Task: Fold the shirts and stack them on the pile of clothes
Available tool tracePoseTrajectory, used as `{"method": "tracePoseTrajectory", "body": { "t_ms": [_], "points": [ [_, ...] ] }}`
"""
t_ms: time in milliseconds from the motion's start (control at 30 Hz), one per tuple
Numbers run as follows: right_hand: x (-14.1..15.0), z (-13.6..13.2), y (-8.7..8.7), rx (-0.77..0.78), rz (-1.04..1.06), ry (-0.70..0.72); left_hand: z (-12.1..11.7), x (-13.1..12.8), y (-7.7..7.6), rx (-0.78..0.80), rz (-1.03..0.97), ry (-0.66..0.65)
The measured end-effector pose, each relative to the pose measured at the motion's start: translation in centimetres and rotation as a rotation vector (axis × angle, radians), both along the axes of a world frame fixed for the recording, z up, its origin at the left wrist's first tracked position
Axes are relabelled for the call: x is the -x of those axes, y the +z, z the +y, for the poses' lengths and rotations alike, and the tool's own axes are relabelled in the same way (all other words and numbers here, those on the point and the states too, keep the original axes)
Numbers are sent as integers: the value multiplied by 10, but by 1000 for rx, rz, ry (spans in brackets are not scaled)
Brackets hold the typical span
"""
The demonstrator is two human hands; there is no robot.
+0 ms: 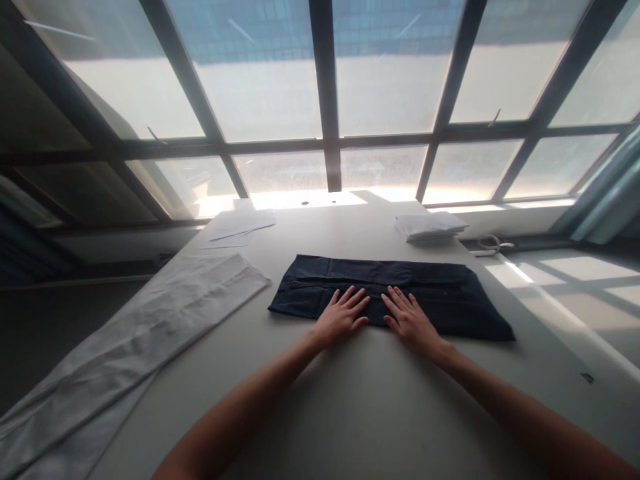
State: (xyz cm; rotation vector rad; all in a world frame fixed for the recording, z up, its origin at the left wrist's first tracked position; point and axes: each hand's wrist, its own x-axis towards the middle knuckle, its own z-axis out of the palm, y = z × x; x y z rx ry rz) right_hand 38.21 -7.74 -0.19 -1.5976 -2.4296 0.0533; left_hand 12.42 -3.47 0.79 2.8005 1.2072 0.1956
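A dark navy garment (445,293), folded into a long flat shape, lies across the white table (325,413). Its exact kind cannot be told from the folds. My left hand (342,316) rests flat on its near edge, left of the middle, fingers spread. Just to the right, my right hand (407,319) presses on the same edge, also with fingers apart. A small gap of dark cloth shows between the two hands. Neither hand grips anything.
Pale trousers (150,340) stretch along the table's left side and over its near left edge. White paper sheets (240,227) lie at the back left, and a folded white cloth stack (431,227) at the back right. Windows (380,80) stand behind; a cable (493,245) is right of the table.
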Motion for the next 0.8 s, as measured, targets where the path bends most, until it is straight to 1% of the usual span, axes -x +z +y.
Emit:
{"method": "tracePoseTrajectory", "body": {
  "t_ms": [33, 100, 233, 333, 433, 567, 667, 800],
  "points": [
    [4, 2, -2, 11, -4, 7, 2, 13, -1, -4, 11, 27],
    [2, 4, -6, 16, -14, 22, 5, 45, -4, -11, 34, 92],
    [-21, 0, -13, -8, -14, 23, 6, 112, -8, -59, 78, 275],
    [-37, -5, -17, -29, -3, 8, 2, 146, -10, -98, 109, 386],
    [-48, -9, -20, -35, -5, -16, -2, 160, -10, -96, 128, 440],
    [-65, -10, -17, -12, -15, -2, -14, 162, -10, -66, 144, 472],
    [-82, -6, -11, 23, -3, 83, -32, 162, -14, -65, 155, 478],
    [-102, 1, -5, 70, 27, 208, -62, 166, -25, -111, 152, 473]
  ]
}}
